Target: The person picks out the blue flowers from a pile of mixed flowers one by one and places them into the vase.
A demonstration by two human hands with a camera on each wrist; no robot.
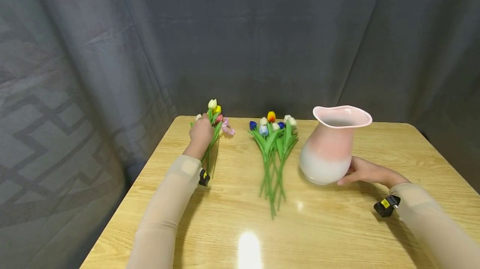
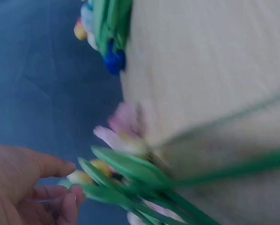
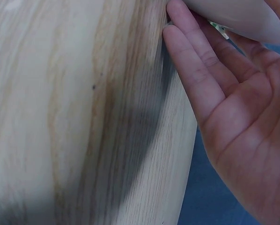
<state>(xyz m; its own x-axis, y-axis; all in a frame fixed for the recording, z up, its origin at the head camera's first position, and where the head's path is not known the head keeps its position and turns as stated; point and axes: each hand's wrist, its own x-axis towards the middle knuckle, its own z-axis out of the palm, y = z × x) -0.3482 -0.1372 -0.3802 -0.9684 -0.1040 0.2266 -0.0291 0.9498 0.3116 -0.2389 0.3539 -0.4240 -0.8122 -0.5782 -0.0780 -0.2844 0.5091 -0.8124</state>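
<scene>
At the far left of the counter [image 1: 210, 227], a small bunch [image 1: 216, 132] of mixed flowers, just beside and partly beneath the left grip [image 1: 201, 131]. Heads at the far end, stems toward the near side: long axis almost straight from far to near. Left grip at the head end, not down along the stems; fingers part bent, with a gap between them and no firm hold to be seen. Close by the fingertips, a cream bud [image 2: 79, 176]; touching or merely near, hard to say in the blurred left wrist view. Well to the right, past a big bunch [image 1: 270, 143] laid along much the same line, a pink and white vase [image 1: 330, 148], mouth upward. Low on its right side, the right grip [image 1: 365, 171], spread wide, fingers nearly straight, against the vase but not closed round it. Nearer to the small bunch: left grip. Nearer to the vase: right grip.
</scene>
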